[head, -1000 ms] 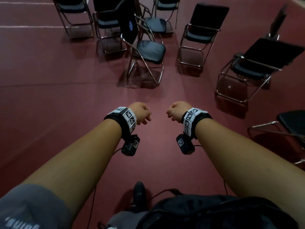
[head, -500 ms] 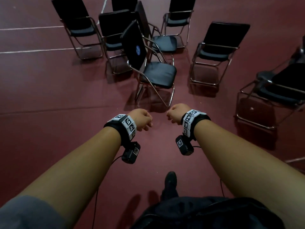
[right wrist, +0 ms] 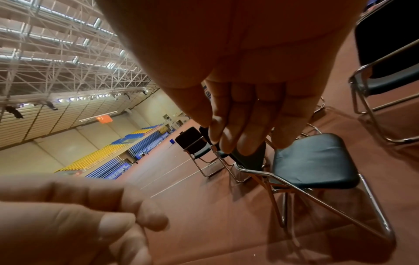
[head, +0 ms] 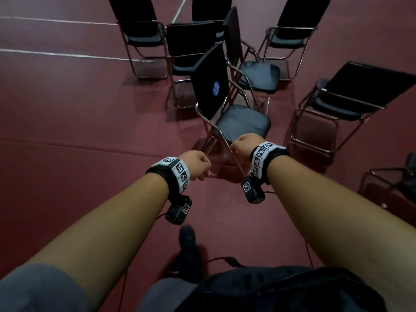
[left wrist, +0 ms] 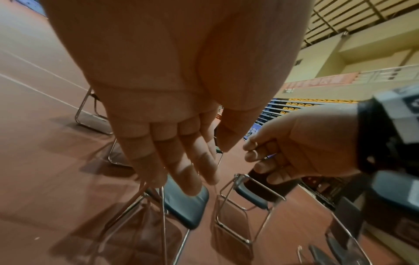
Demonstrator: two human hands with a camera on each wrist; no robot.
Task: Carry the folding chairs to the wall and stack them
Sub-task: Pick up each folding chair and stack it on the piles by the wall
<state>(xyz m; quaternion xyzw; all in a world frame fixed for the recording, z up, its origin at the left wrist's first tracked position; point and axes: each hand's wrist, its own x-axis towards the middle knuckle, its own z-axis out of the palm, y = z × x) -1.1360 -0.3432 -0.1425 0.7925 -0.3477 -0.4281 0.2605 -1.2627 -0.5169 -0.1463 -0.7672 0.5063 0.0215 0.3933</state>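
Observation:
The nearest folding chair [head: 243, 124] stands unfolded just ahead, with a black seat, a chrome frame and a blue sticker on the back of its backrest. My left hand [head: 198, 164] hovers to the left of its legs, fingers loosely curled and empty. Over the seat's near edge my right hand [head: 244, 145] hangs the same way, apart from the chair. In the left wrist view the left fingers [left wrist: 181, 161] hang relaxed above the seat [left wrist: 188, 209]. The right wrist view shows the right hand [right wrist: 244, 125] above the same chair [right wrist: 312, 159].
Several more unfolded black chairs stand around: far left [head: 144, 39], behind the nearest [head: 258, 73], far right back [head: 292, 39], right [head: 351, 95], right edge [head: 405, 176]. White lines [head: 67, 55] cross the dark red floor. My shoe [head: 188, 246] is below.
I have walked closer to the group of chairs, so the nearest one now sits right at my hands. Both hands have stayed loosely curled and empty.

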